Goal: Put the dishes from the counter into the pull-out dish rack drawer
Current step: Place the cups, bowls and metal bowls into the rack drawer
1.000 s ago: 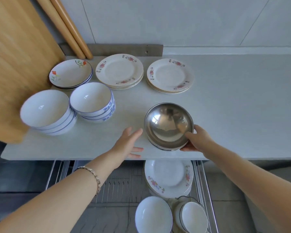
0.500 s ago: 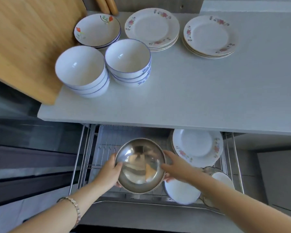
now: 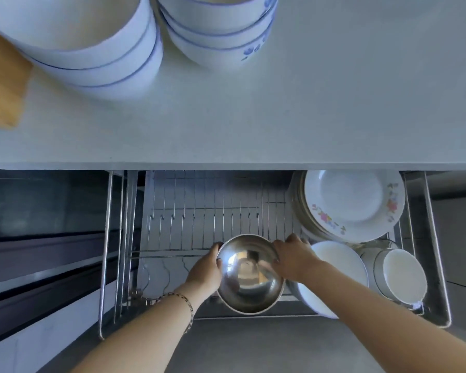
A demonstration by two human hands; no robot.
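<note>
A shiny steel bowl [image 3: 249, 275] is low in the front middle of the pull-out wire dish rack drawer [image 3: 172, 224]. My left hand [image 3: 206, 270] grips its left rim and my right hand [image 3: 293, 258] grips its right rim. Whether the bowl rests on the wires I cannot tell. Flowered plates [image 3: 353, 200] lean at the drawer's back right, with a white bowl [image 3: 342, 267] in front of them and small white bowls [image 3: 404, 275] at the front right. Two stacks of blue-rimmed bowls [image 3: 92, 49] [image 3: 221, 30] stand on the white counter [image 3: 307, 117].
A wooden cutting board [image 3: 3, 84] lies at the counter's left edge. The counter's front edge overhangs the back of the drawer. The rack's left and middle hold only bare upright wires. Dark cabinet fronts [image 3: 38, 251] run along the left, grey floor below.
Both hands carried the steel bowl from the counter down into the drawer, and it now sits lower, toward the drawer's front. My view has dropped closer to the drawer.
</note>
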